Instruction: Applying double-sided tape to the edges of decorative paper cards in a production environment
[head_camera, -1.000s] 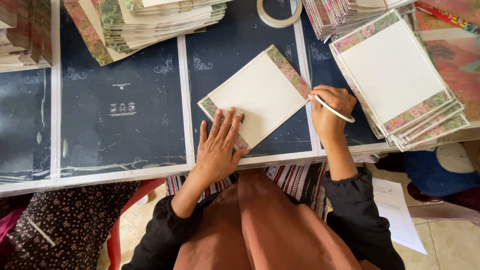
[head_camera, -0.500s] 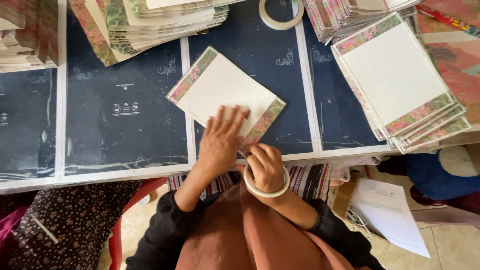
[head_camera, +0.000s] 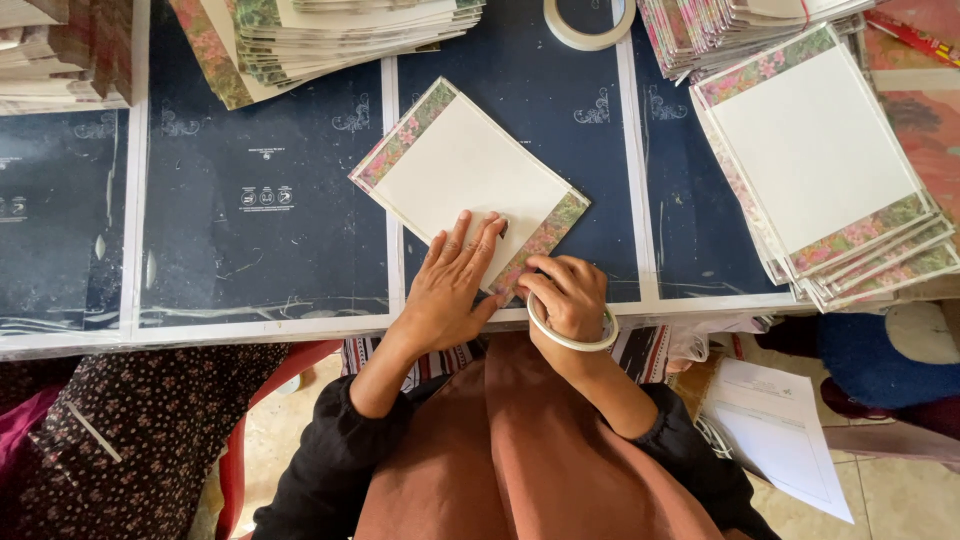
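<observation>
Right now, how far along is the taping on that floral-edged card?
Done, apparently: a stack of similar cards sits at right. In hand: left hand presses the floral-edged card flat; right hand holds a tape roll at the card's near corner. Left: unclear, but more piles wait at the table's far edge.

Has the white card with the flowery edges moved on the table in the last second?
Yes. The white card has turned and slid left, from right of the table's pale strip to lying across it, under the left hand.

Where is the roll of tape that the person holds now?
In the head view, the tape roll is in the right hand, at the table's near edge, beside the floral-edged card.
</observation>
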